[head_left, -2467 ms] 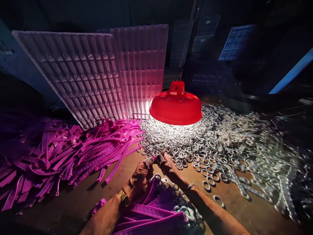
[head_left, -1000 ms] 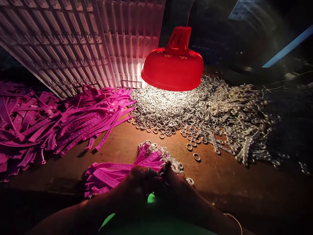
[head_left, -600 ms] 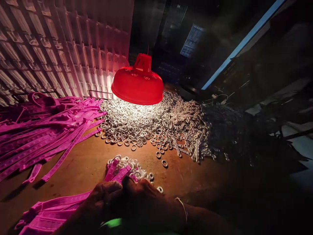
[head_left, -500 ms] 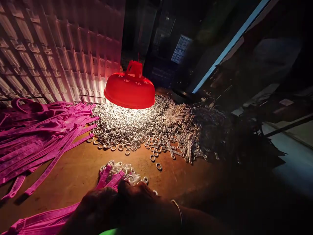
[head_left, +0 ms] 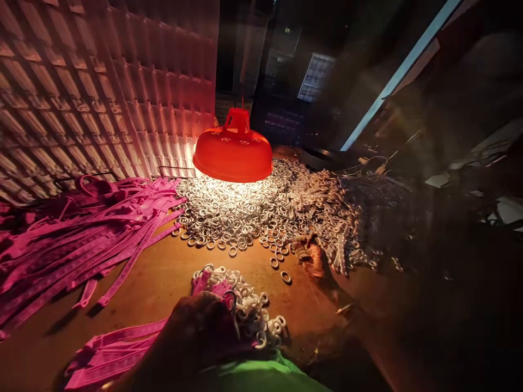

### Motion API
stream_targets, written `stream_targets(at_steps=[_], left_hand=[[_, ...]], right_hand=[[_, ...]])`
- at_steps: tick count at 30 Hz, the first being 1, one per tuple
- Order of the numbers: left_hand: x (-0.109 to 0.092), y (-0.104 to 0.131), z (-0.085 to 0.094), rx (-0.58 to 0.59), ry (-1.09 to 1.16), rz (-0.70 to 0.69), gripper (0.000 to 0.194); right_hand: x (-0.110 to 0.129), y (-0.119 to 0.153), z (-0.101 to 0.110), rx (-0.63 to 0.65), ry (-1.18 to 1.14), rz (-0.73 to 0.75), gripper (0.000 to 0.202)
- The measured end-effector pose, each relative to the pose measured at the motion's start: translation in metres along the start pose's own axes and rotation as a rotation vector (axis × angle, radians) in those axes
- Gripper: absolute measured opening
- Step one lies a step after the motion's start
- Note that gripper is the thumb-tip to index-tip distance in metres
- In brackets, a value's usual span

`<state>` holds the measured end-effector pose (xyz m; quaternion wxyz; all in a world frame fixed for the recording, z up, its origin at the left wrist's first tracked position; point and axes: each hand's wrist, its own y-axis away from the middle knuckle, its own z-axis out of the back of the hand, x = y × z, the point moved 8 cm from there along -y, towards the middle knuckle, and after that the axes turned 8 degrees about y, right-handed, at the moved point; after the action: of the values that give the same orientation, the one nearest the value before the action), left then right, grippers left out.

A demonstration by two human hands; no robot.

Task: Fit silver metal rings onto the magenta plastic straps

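My left hand (head_left: 200, 318), dark in the shadow, is closed on a bunch of pink straps (head_left: 116, 348). The strap ends stick out past its fingers, among a cluster of small whitish rings (head_left: 245, 299). Beyond and to the right, my right hand (head_left: 312, 256) is at the front edge of a pile of silvery link pieces (head_left: 327, 207). Its fingers are drawn together; what they hold, if anything, is too small and blurred to make out. A heap of loose metal rings (head_left: 229, 218) lies just left of that pile, with one ring (head_left: 286, 277) apart, near my right hand.
A red lamp (head_left: 232, 155) hangs low over the rings and lights them. More pink straps (head_left: 102, 218) are spread on the brown tabletop (head_left: 159, 280) at left. Behind them stands a ribbed, translucent panel (head_left: 143, 98). The right side is dark.
My right hand has left the strap bunch and moved forward and right to the link pile. My left hand still grips the straps. The view has shifted slightly left.
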<state>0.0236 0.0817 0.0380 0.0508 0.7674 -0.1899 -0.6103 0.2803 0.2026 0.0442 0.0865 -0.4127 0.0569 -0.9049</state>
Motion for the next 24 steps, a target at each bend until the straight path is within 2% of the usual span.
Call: stream_targets(at_steps=[2,4,7,10,14,16,21,24], left_hand=[[0.002,-0.001,0.010,-0.073,0.002,0.017,0.042],[0.004,-0.003,0.019,-0.121,0.030,0.017,0.047],[0.002,-0.004,0.026,-0.157,0.062,-0.016,0.049],[-0.005,0.000,0.024,-0.140,0.059,-0.068,0.048],[-0.018,0.011,0.018,-0.111,0.017,-0.165,0.049],[-0.021,0.015,0.018,-0.123,0.004,-0.178,0.047],[-0.016,0.014,0.022,-0.126,0.010,-0.150,0.042],[-0.010,0.011,0.019,-0.094,0.114,-0.076,0.045]], right_hand=[[0.019,0.007,-0.011,-0.003,-0.085,0.029,0.037],[0.058,0.018,-0.026,0.043,-0.113,0.160,0.038],[0.124,0.041,-0.056,0.263,-0.091,0.428,0.053],[0.162,0.059,-0.085,0.496,-0.139,0.511,0.065],[0.178,0.066,-0.104,0.626,-0.274,0.464,0.049],[0.180,0.069,-0.109,0.664,-0.281,0.467,0.049],[0.174,0.073,-0.113,0.653,-0.204,0.456,0.041],[0.168,0.076,-0.109,0.624,-0.127,0.414,0.035]])
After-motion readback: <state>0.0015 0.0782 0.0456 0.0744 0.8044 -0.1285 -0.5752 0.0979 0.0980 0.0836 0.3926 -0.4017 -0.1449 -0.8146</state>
